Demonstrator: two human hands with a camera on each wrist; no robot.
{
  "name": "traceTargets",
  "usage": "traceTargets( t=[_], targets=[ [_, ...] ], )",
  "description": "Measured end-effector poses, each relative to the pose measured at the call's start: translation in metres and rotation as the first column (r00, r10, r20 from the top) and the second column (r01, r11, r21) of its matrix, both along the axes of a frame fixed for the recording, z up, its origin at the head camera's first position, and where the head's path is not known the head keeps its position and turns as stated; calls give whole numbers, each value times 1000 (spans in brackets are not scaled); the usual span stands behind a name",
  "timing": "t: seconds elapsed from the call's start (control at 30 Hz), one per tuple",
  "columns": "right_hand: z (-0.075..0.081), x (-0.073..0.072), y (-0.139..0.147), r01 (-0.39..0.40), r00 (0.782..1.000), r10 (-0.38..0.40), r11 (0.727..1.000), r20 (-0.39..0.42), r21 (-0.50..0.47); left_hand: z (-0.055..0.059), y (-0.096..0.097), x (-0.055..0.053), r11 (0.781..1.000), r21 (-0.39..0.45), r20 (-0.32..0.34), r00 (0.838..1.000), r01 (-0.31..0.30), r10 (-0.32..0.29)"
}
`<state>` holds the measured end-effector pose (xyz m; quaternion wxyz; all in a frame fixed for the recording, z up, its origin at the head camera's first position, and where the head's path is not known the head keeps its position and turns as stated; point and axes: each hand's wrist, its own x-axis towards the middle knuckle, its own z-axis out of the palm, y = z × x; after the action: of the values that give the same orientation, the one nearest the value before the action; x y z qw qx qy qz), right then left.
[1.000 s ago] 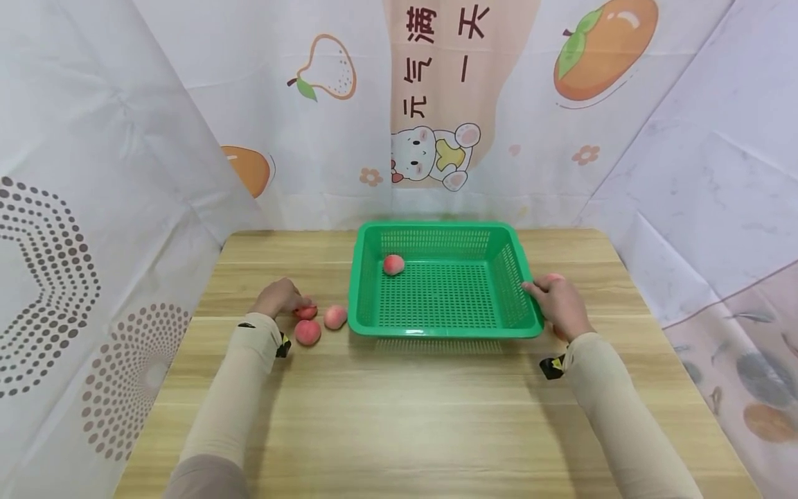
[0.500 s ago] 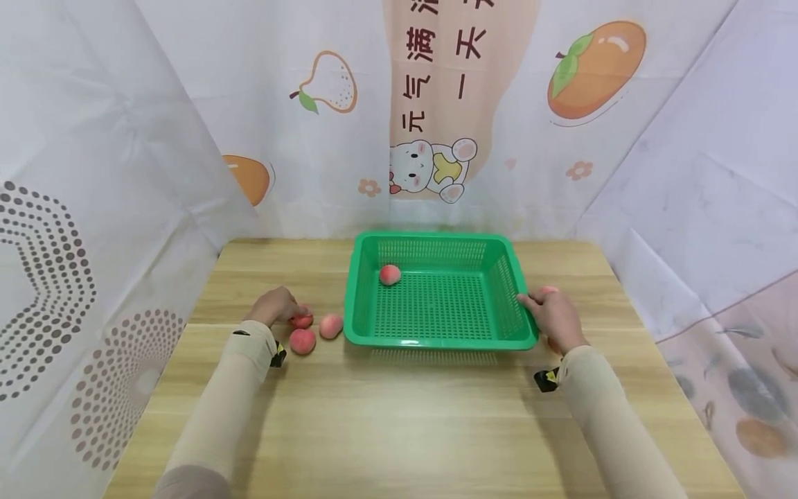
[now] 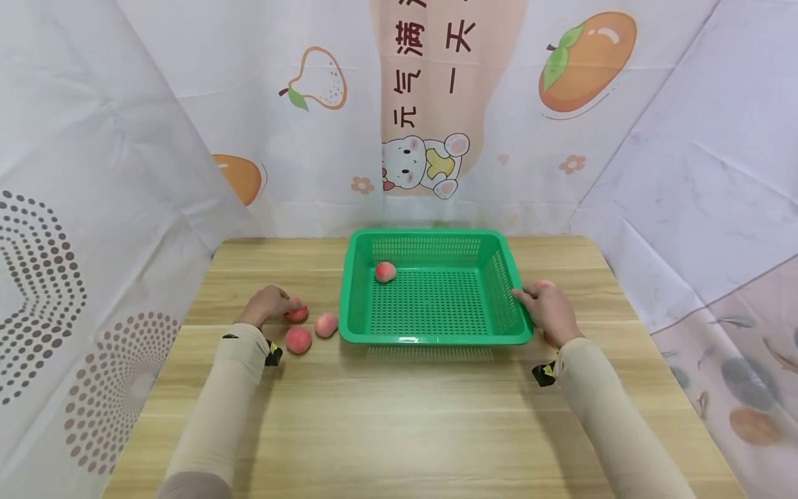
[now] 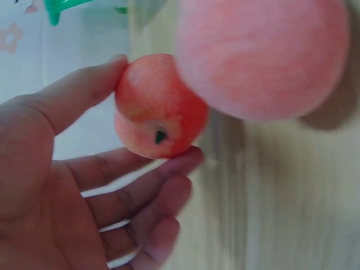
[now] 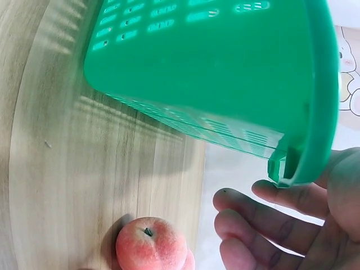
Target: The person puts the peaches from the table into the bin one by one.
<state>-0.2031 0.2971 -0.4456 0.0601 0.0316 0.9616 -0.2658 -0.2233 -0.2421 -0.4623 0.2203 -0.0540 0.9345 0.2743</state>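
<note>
My left hand [image 3: 267, 305] pinches a red peach [image 4: 160, 93] between thumb and fingertips, at the left of the table. A dark stem dot shows on it in the left wrist view. Nearby lie a pink-red peach [image 3: 298, 340] and a paler peach [image 3: 326, 324]. The green plastic basket [image 3: 436, 340] stands at the middle back with one peach [image 3: 385, 272] in its far left corner. On its right rim my right hand [image 3: 553, 313] holds on, thumb over the edge and fingers below. Partly hidden by that hand, peaches [image 5: 151, 244] lie to the basket's right.
A wood-grain table [image 3: 399, 430] carries everything. Behind it hangs a white curtain [image 3: 249, 69] with fruit prints and a cartoon animal. More cloth hangs along the left and right sides.
The head view has shifted slightly. The peach in my left hand has moved a little away from the pink-red one. My right hand stays on the basket rim.
</note>
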Motion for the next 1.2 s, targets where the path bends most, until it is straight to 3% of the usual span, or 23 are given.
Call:
traceTargets(
  t=[0.27,0.5,0.6,0.83,1.2],
  targets=[
    [1,3,-1,15,1000,-15,999,1,-46,16,2,-8,995,91,-107,993,-45,55],
    [3,3,-2,19,1000,-18,998,13,-66,29,11,-18,995,88,-162,985,-50,64],
    [4,2,-2,20,1000,-20,998,11,-61,36,18,-23,994,87,-219,972,-67,85],
    [4,3,-4,37,999,-35,997,31,-68,46,32,-29,984,145,-359,922,-100,147],
    [7,4,-5,53,997,-48,996,63,-70,65,55,-42,985,153,-418,898,-77,135]
  ],
)
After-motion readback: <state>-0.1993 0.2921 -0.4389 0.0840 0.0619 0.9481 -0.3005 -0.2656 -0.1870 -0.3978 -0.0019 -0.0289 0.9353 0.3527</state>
